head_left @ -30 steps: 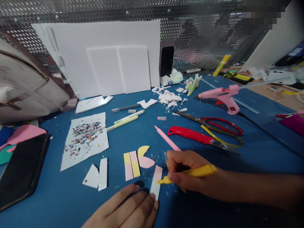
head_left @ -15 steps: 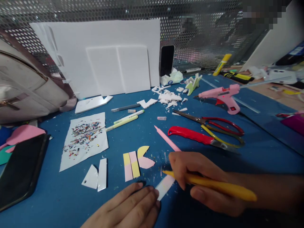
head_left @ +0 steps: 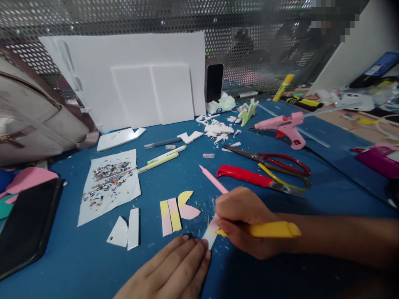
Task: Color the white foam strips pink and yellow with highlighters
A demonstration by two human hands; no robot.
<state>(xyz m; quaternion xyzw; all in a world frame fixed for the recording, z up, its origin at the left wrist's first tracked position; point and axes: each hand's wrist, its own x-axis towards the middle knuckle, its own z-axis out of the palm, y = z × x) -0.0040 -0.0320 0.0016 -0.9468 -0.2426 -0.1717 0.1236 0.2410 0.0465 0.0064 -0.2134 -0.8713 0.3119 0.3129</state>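
The strip [head_left: 210, 236] lies flat on the blue table [head_left: 77, 270], between the two hands, slanting away from the left fingertips toward the right knuckles. It is narrow and straight-edged. Its near part is white; toward its far end it takes on a pale pink tint, with a faint yellowish patch close to the marker's tip. The far end runs up against the right hand, partly hidden, so how far the colour goes cannot be told.

The left hand [head_left: 174, 268] is laid flat, fingers stretched out side by side, its fingertips on the strip's near end; its thumb is out of sight. The right hand [head_left: 249, 222] is closed in a writing grip around the yellow marker [head_left: 274, 229], whose tip points left at the strip's right edge. Whether it touches is too blurred to tell.

Just beyond the left hand lie two bars [head_left: 170, 216], each part yellow and part pink, side by side. Right of them, a yellow petal [head_left: 185, 197] and a pink petal [head_left: 190, 212] meet at one end. A pink pen [head_left: 212, 179] lies partly behind the right hand.
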